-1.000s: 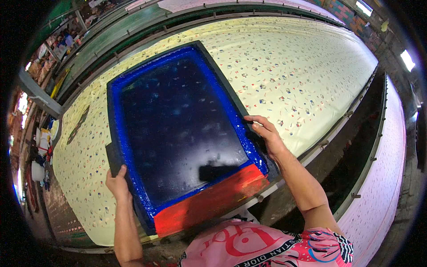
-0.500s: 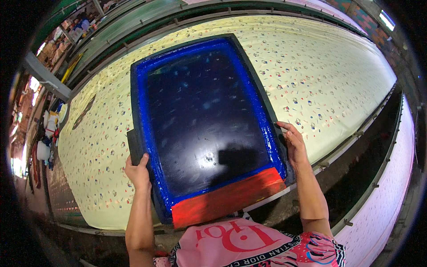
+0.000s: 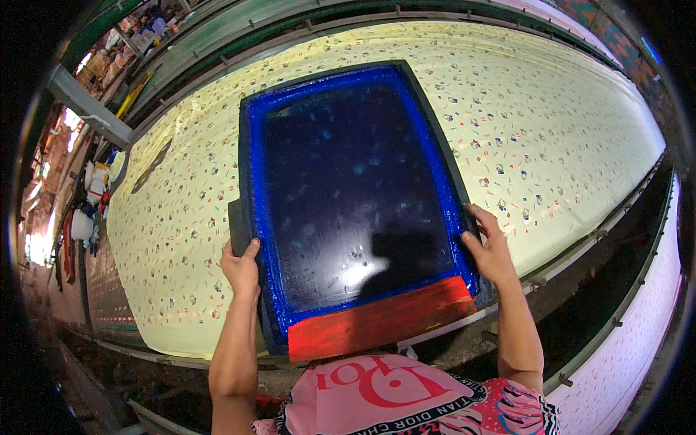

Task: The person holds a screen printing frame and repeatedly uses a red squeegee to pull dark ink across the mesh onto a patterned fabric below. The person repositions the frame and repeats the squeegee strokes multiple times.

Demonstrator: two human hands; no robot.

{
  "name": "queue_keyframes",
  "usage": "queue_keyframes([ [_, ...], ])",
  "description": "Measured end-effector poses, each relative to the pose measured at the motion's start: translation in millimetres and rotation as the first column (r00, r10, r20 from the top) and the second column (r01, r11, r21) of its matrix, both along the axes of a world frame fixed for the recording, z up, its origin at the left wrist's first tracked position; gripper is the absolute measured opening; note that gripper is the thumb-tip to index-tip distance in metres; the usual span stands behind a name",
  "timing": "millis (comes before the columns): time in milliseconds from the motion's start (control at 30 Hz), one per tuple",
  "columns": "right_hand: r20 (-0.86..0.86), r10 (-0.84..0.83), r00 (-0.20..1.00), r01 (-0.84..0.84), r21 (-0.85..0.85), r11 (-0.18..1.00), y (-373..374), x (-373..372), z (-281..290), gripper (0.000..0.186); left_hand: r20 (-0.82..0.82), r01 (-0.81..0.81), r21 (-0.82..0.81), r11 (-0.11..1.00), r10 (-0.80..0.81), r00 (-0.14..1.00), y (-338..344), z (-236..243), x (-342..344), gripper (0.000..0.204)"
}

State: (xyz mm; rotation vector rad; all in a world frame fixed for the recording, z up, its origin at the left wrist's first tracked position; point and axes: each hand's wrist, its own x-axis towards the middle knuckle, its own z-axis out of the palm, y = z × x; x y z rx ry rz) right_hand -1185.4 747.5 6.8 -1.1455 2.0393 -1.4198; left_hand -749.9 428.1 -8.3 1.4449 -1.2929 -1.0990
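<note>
A large screen-printing frame (image 3: 355,181) is before me over the patterned cloth. Its mesh is dark and glossy, with a bright blue border, a black outer rim and a red strip (image 3: 380,319) along the near end. My left hand (image 3: 241,268) grips the left rim by a dark side block (image 3: 238,217), thumb on top. On the opposite side, my right hand (image 3: 491,246) is closed around the right rim, its thumb over the edge. Fingers beneath the rim are hidden. Whether the frame rests on the cloth or hangs just above it, I cannot tell.
Pale yellow cloth (image 3: 551,145) printed with small motifs covers the long table. A metal rail (image 3: 573,264) runs along its near edge. Another long table with pinkish cloth (image 3: 623,348) stands at right. A grey beam (image 3: 90,109) and hanging items (image 3: 94,185) are at left.
The whole view has shifted a little. The frame and both hands sit slightly farther right in the picture. My right thumb now shows pressed onto the frame's rim.
</note>
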Motion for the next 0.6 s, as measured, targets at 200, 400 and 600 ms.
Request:
queue_keyframes([
  [200, -0.284, 0.646, 0.709, -0.614, 0.204, 0.763, 19, 87, 41, 0.062, 0.042, 0.028, 0.032, 0.999, -0.03, 0.999, 0, -2, 0, 0.038],
  [400, -0.496, 0.692, 0.525, -0.56, 0.41, 0.72, 27, 159, 52, 0.05, 0.064, 0.045, 0.028, 0.999, -0.047, 0.997, 1, -8, 3, 0.039],
  [600, -0.57, 0.577, 0.586, -0.466, 0.345, 0.815, 10, 194, 55, 0.053, 0.07, 0.074, -0.012, 0.997, -0.073, 0.995, 4, -9, 1, 0.044],
])
